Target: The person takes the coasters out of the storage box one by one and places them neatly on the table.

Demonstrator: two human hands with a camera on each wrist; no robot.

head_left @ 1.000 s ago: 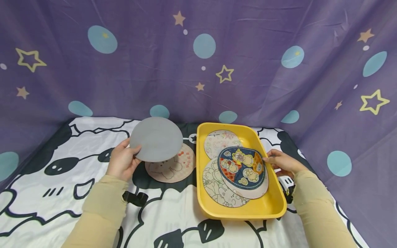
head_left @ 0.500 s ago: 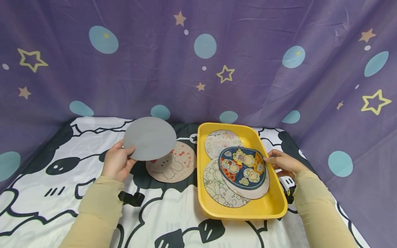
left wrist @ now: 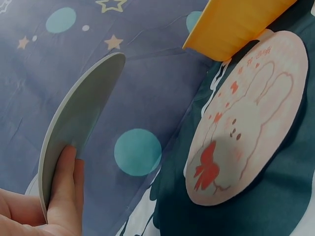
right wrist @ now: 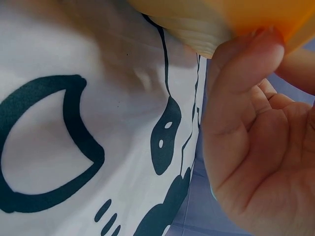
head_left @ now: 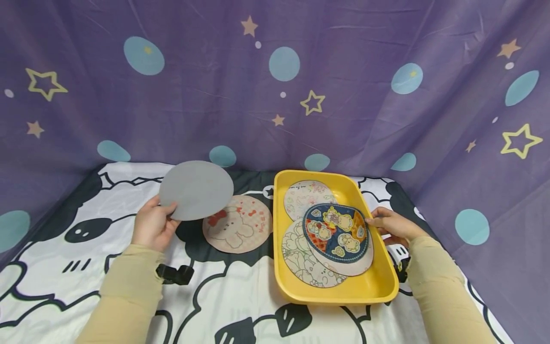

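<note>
While I look through the head camera from far off, I see the left hand (head_left: 151, 227) pinching a gray mat (head_left: 196, 190) by its near left edge. The mat is round and plain, and it is held up over the black and white cloth (head_left: 253, 296), with the thumb on top. Below it and a bit to the right, a pink mat (head_left: 238, 229) lies flat, just left of the yellow tub (head_left: 378, 285). The right hand (head_left: 394, 225) grips the right rim of the tub (I can't tell if a fingertip touches the mat inside too). In the tub, a blue mat (head_left: 335, 232) with little bears lies on top. Peeking out from under it are a mat with line drawings (head_left: 298, 255) on the left and a pale mat (head_left: 307, 195) at the far end. A purple curtain (head_left: 193, 114) hangs at the far side.

In the left wrist view, I see the gray mat tipped up, with two fingers (left wrist: 64, 172) flat on one face. The bunny on the pink mat has a red bow (left wrist: 207, 164).

In the right wrist view, I see bent fingers (right wrist: 266, 54) on the tub's yellow side, up close, with the cloth to their left.
</note>
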